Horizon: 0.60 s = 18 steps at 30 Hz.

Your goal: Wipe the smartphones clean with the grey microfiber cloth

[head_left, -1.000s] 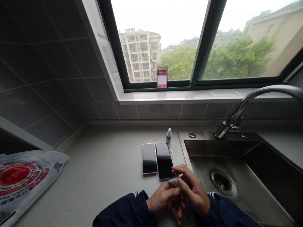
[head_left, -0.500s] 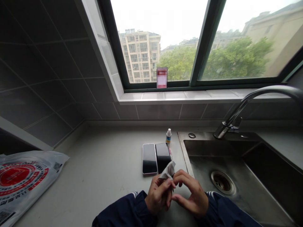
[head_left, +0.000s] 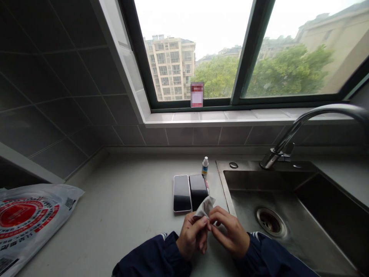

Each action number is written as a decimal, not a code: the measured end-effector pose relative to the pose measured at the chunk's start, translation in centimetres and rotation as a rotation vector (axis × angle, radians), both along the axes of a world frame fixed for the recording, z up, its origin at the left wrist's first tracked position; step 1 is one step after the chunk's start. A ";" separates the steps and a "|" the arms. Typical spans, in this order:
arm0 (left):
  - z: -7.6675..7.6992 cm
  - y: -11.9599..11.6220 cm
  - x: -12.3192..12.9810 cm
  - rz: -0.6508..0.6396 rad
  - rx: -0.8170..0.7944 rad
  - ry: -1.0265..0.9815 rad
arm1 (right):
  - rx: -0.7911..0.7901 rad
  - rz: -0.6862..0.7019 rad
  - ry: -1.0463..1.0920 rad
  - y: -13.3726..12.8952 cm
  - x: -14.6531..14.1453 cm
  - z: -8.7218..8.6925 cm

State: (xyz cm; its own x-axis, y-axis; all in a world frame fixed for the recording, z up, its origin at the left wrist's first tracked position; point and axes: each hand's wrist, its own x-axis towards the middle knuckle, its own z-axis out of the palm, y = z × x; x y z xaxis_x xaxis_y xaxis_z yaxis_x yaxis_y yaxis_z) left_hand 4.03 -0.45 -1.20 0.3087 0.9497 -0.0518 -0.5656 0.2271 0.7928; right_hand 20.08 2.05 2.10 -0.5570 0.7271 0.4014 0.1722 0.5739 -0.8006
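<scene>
My left hand [head_left: 192, 235] is closed around a small light grey cleaning cloth [head_left: 205, 206] with a zigzag edge, which sticks up above the thumb. From the right, my right hand [head_left: 232, 234] pinches at the cloth's lower part, thumb and forefinger meeting at the left fingertips. Just beyond the hands, a phone with a pale rim [head_left: 182, 193] lies flat with its dark screen up. Beside it lies a second dark phone [head_left: 198, 189], its near end partly hidden by the cloth. A small white bottle [head_left: 205, 167] with a blue and yellow label stands behind them.
To the right is a steel sink [head_left: 226, 188] with a drain [head_left: 271, 222] and a curved faucet [head_left: 269, 158]. A printed plastic bag [head_left: 34, 219] lies at the left on the pale counter [head_left: 129, 204]. A window with a sill [head_left: 184, 117] rises behind.
My right thumb and fingers have come together from an open curl and now pinch at the cloth beside the left fingertips. The left hand has hardly moved.
</scene>
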 end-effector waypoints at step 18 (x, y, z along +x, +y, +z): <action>0.6 -0.1 -0.5 0.149 -0.043 0.131 | -0.252 -0.060 0.281 0.0 1.1 0.6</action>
State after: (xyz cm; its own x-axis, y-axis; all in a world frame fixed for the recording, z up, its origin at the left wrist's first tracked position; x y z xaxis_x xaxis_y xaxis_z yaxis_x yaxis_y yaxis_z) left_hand 3.49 -0.50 -0.65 0.1529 0.9805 -0.1237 -0.4883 0.1837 0.8531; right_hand 21.14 2.04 2.70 -0.4045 0.8503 0.3366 -0.0468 0.3483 -0.9362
